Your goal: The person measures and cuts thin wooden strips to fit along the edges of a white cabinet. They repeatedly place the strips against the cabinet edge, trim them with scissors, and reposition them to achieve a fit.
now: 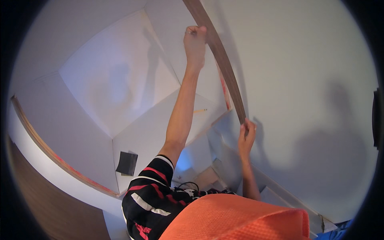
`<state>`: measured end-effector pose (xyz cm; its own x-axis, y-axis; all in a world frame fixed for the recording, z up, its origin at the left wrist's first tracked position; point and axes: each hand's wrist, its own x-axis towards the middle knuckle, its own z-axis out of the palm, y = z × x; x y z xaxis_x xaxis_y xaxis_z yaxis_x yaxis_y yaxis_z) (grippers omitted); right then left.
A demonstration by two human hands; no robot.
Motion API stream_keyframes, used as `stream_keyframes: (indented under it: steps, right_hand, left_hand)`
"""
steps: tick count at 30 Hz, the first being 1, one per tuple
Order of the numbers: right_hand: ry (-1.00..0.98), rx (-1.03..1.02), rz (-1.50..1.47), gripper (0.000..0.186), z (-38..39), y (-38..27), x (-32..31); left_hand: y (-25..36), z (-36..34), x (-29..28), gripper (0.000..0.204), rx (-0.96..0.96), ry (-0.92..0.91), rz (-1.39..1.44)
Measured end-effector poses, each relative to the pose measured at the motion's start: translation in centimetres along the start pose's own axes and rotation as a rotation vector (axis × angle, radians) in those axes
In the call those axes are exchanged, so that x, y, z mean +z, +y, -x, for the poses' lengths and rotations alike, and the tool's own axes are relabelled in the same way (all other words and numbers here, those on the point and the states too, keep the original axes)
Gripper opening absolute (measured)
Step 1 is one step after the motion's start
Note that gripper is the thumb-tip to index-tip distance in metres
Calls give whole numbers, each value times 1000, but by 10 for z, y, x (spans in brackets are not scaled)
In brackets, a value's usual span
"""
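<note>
A long dark brown wood strip (225, 60) stands along the front edge of the white side panel (172, 44), bent by the lens. High up, my left hand (196, 40) is closed at the strip's left edge, with the thumb against it. Lower down, my right hand (247, 135) pinches the strip's bottom end between thumb and fingers. Below my left hand, part of the panel's raw edge with red marks (224, 86) shows beside the strip. A pencil (200, 110) lies on the white shelf (160, 120) between my two arms.
A dark grey square sheet (127, 163) lies on the shelf's left part. The left panel (76, 132) has a bare edge with red marks. A plain pale wall (304, 80) rises on the right. Orange textured fabric (236, 218) covers the bottom foreground.
</note>
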<state>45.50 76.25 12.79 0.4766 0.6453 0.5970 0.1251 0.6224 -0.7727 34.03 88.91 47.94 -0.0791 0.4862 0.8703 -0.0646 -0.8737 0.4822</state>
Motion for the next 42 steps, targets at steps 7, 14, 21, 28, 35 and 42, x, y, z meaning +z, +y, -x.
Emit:
stream_keyframes:
  steps: [7,14,21,28,35,42]
  right_hand:
    - [-113,-25,-96,38,-48,-77,-9]
    - [-466,336,-165,34,3,-80,-36]
    - [-347,406,-35,20,71,-76,-71]
    - [-570,397,37,19,57,-91,-147]
    - [-727,569,568,17,58,-110,-157]
    - [-847,562,831,17,51,-96,-150]
  left_hand:
    - [28,142,-14,22,-209,13,36]
    - [45,218,-14,21,-253,89,-18]
    - [59,278,-56,16,-444,-46,37]
    - [20,328,-130,34,-726,-57,178]
    - [-45,362,-174,64,-1251,-300,945]
    - [-58,393,-214,44,-1292,-873,624]
